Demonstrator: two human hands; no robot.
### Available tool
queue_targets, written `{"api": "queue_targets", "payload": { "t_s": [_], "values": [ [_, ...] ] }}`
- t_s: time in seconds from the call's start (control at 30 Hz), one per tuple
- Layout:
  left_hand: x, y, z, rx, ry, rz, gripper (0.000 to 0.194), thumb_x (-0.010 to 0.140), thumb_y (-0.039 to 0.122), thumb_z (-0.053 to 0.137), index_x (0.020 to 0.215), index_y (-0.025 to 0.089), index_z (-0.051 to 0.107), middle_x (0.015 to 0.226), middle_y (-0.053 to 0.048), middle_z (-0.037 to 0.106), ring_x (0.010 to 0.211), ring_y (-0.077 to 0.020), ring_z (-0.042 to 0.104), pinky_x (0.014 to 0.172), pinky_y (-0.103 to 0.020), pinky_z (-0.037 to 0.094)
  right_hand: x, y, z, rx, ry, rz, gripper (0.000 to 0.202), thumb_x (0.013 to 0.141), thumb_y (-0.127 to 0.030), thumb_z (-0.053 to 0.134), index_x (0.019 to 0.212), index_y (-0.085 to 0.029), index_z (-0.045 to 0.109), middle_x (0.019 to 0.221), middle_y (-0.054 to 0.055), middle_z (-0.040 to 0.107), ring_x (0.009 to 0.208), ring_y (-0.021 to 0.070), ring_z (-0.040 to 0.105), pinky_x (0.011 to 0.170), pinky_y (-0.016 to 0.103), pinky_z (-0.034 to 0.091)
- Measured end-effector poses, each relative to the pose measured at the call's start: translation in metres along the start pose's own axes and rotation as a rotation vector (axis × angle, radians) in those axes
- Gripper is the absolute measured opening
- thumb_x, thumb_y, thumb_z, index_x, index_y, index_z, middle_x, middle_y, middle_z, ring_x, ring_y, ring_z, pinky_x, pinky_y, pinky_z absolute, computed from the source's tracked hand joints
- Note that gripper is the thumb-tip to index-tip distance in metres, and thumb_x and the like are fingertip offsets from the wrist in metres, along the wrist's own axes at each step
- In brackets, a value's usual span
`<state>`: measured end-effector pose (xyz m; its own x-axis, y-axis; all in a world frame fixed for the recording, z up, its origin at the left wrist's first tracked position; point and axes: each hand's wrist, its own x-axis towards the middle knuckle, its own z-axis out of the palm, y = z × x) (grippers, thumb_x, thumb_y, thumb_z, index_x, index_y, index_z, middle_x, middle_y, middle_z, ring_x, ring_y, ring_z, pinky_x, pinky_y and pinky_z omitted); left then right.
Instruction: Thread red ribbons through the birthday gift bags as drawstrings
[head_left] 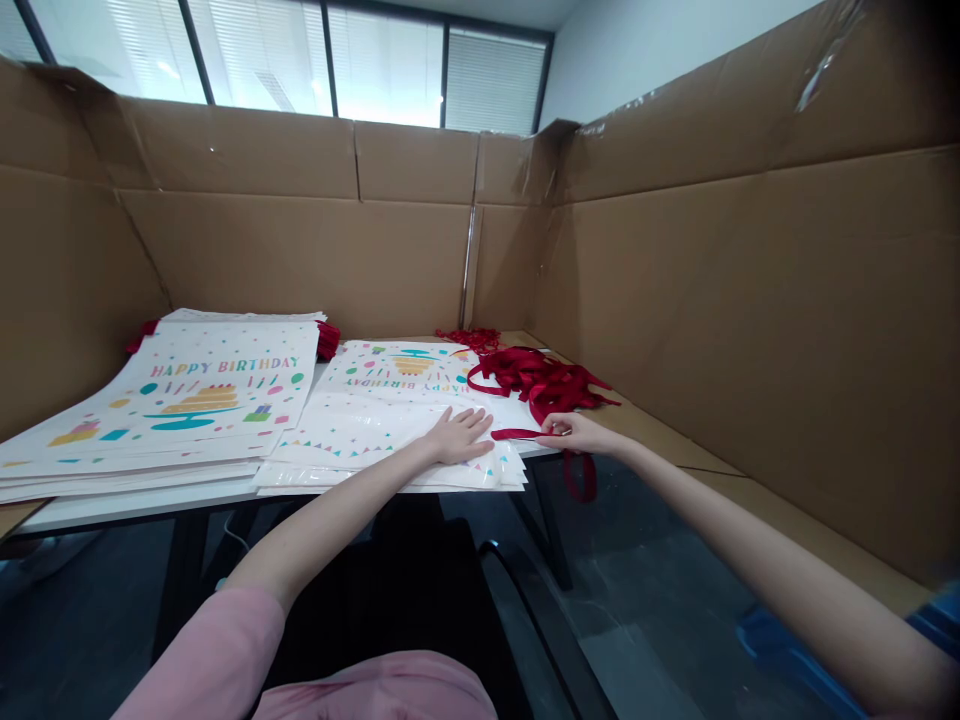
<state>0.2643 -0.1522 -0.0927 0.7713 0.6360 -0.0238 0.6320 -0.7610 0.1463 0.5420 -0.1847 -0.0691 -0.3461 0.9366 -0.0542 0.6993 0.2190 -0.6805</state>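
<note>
My left hand [460, 436] lies flat with its fingers spread on a stack of white printed sheets [360, 425] in clear plastic. Just to its right, my right hand [564, 432] pinches a red ribbon [516, 434], one end pointing left toward the sheets and a loop hanging below the table edge. Behind my right hand is a tangled pile of red ribbons [540, 378], partly over the sheets. At the left rests a taller stack of sheets [225, 385] reading "HAPPY BIRTHDAY" with a cake picture.
Tall cardboard walls [300, 250] surround the table at the back and sides. A small heap of thin red pieces [480, 340] sits at the back. More red material [328, 341] shows behind the left stack. Something blue [795, 660] is at the lower right.
</note>
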Motion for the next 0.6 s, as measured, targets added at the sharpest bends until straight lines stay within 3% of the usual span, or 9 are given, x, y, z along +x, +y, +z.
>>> {"api": "queue_targets", "payload": {
  "t_s": [0.2,0.4,0.6],
  "values": [
    [0.000,0.001,-0.001,0.008,-0.004,-0.001,0.072,0.087,0.065,0.005,0.146,0.025,0.009,0.153,-0.002,0.007,0.140,-0.0219,0.007,0.110,-0.051,0.002,0.006,0.012,0.002,0.054,0.035,0.066,0.054,0.066,-0.069,0.056,0.073,-0.016,0.048,0.055,-0.002,0.053,0.040,0.0068,0.041,0.039,0.020,0.027],
    [0.001,-0.001,0.000,0.021,-0.007,0.000,0.071,0.087,0.065,0.004,0.146,0.026,0.008,0.153,-0.002,0.006,0.140,-0.0218,0.006,0.111,-0.050,0.001,0.000,0.016,-0.008,0.187,-0.124,0.101,0.055,0.071,-0.070,0.052,0.072,-0.015,0.049,0.066,0.003,0.060,0.046,0.0083,0.051,0.046,0.021,0.038],
    [0.000,-0.001,0.000,0.010,-0.001,0.008,0.073,0.087,0.065,0.004,0.147,0.024,0.009,0.153,-0.003,0.007,0.140,-0.0223,0.007,0.111,-0.050,0.000,-0.005,0.026,-0.018,0.243,-0.155,0.166,0.056,0.072,-0.070,0.051,0.079,-0.014,0.050,0.069,0.006,0.063,0.046,0.0088,0.051,0.046,0.022,0.038]
  ]
}}
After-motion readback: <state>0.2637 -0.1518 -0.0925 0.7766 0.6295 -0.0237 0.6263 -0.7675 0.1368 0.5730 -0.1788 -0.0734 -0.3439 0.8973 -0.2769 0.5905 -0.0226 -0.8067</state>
